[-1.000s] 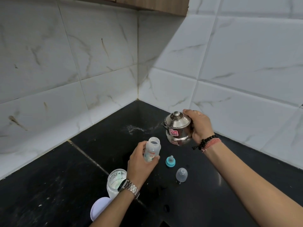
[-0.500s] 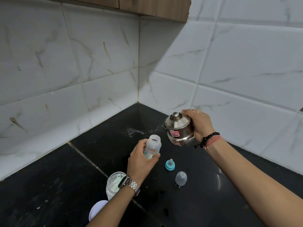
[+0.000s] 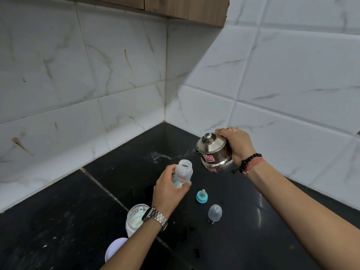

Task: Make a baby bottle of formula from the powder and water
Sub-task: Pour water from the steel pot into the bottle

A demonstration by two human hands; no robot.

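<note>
My left hand (image 3: 168, 189) grips a clear baby bottle (image 3: 183, 173) with its neck uncapped, held just above the black counter (image 3: 78, 221). My right hand (image 3: 236, 146) holds a lidded steel kettle (image 3: 213, 152) in the air, tilted slightly, its spout pointing left toward the bottle's mouth a short gap away. No water is visible between them. The blue teat ring (image 3: 202, 196) and the clear bottle cap (image 3: 214, 212) lie on the counter to the right of the bottle. A jar of white powder (image 3: 135, 219) with a scoop inside stands by my left wrist.
The jar's white lid (image 3: 115, 248) lies at the counter's near edge. White tiled walls meet in a corner behind the kettle, and a wooden cabinet (image 3: 185, 6) hangs overhead. Some spilled powder (image 3: 159, 154) dusts the counter near the corner.
Both hands have risen slightly; the kettle has lifted off the counter and its spout is closer to the bottle's mouth.
</note>
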